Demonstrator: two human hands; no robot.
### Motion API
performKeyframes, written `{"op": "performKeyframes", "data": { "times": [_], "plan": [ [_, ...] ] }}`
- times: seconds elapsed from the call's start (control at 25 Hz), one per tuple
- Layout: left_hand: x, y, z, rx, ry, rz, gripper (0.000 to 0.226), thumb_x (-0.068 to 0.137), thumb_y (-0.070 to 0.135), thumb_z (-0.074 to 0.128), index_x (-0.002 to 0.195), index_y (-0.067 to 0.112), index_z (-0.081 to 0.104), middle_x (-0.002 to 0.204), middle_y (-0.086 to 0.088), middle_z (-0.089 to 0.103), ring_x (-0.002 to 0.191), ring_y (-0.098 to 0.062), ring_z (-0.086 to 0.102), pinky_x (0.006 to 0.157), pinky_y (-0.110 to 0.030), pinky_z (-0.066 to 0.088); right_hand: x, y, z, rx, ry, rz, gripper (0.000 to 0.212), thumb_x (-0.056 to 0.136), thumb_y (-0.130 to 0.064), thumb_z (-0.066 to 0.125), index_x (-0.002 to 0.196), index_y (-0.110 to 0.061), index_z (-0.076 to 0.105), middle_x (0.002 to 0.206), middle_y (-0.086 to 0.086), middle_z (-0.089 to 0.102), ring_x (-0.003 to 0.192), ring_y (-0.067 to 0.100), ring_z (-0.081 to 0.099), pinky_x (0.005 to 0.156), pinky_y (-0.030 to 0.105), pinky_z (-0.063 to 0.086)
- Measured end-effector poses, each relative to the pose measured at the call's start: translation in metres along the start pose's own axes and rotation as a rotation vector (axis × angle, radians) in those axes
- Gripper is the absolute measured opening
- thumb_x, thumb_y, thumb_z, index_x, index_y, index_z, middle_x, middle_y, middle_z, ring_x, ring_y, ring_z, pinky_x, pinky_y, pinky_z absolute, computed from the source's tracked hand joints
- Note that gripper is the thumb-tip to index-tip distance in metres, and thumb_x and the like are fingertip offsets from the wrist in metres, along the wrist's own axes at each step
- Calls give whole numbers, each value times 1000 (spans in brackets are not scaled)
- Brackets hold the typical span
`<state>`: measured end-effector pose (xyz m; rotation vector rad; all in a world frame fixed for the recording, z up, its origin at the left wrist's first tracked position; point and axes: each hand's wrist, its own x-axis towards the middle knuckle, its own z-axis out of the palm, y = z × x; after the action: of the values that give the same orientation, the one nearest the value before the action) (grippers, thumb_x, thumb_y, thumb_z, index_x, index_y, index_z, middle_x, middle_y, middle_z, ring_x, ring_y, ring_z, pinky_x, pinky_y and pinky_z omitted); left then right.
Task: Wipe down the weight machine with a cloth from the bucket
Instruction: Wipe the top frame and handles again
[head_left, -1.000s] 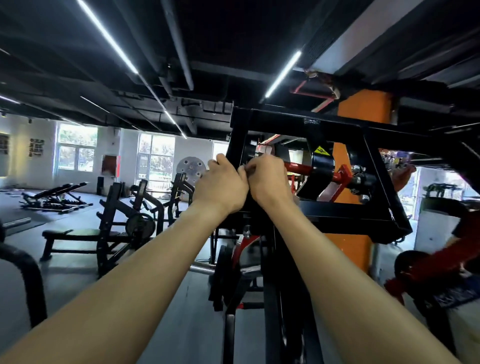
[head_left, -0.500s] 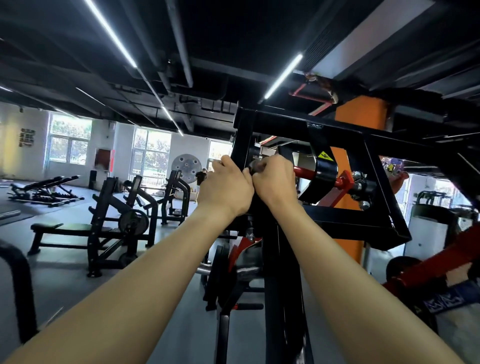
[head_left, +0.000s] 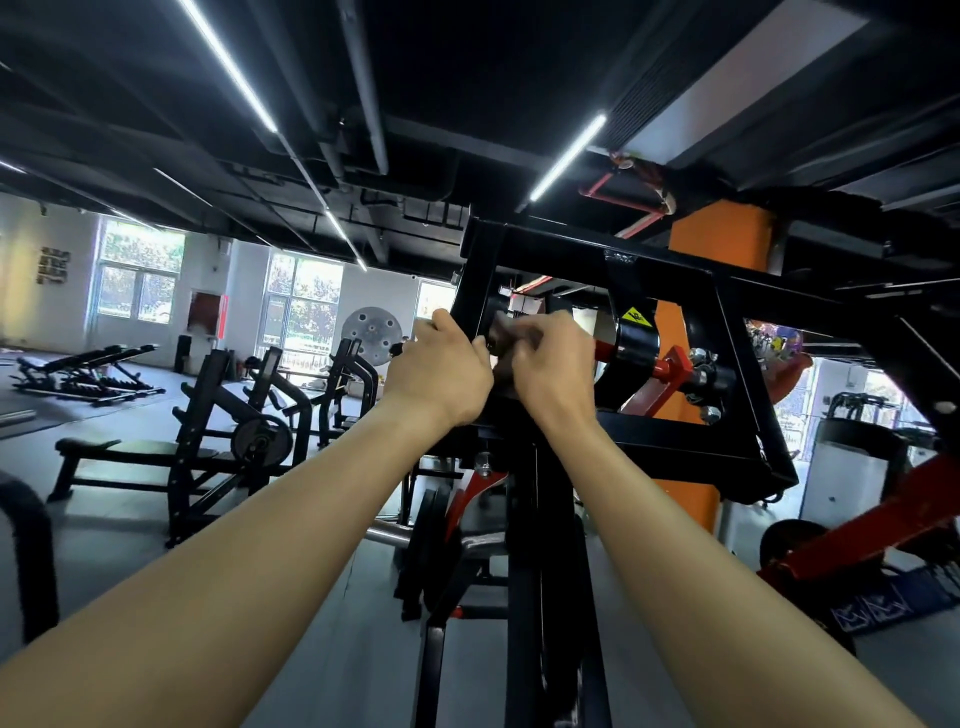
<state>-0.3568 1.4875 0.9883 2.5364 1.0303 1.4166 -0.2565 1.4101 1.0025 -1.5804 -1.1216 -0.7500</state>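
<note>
Black steel: on the weight machine (head_left: 480, 270) upright, my left grip (head_left: 441, 369) clasps the post while my right grip (head_left: 556, 364) pinches the brownish cloth (head_left: 500, 335) against it; I'd press flat, wiping lengthwise.

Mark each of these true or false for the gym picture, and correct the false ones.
1. The left hand and right hand are both up at the black frame. True.
2. The pillar is blue. False: it is orange.
3. A yellow sticker sits right of the hands. True.
4. The right hand holds a bucket. False: its fingers curl on a brownish cloth; no bucket shows.
</note>
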Motion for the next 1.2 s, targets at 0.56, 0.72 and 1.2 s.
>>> {"op": "performKeyframes", "data": {
  "times": [0.56, 0.72, 1.2],
  "plan": [
    [38, 3, 2, -60, -15, -99, 63, 102, 61, 21, 138, 13, 40, 135, -20, 44, 124, -41, 46, 95, -52, 41, 75, -3, 16, -421, -254, -199, 36, 104, -20, 37, 130, -9, 59, 131, 12, 58, 118, 34, 56, 104, 44, 40],
    [36, 1, 3, -108, -36, -100, 59, 102, 59, 23, 139, 15, 37, 139, -16, 38, 125, -42, 48, 95, -52, 41, 69, -1, 26, -339, -136, -153, 29, 101, -19, 40, 121, -4, 55, 123, 18, 62, 110, 40, 59, 92, 46, 45],
    [40, -3, 3, -211, -92, -105, 55, 104, 57, 25, 138, 14, 33, 142, -15, 38, 120, -42, 54, 99, -53, 44, 49, 1, 25, -170, -40, -276, 28, 96, -11, 43, 109, -14, 67, 121, -1, 70, 110, 23, 63, 85, 35, 47]
  ]
}}
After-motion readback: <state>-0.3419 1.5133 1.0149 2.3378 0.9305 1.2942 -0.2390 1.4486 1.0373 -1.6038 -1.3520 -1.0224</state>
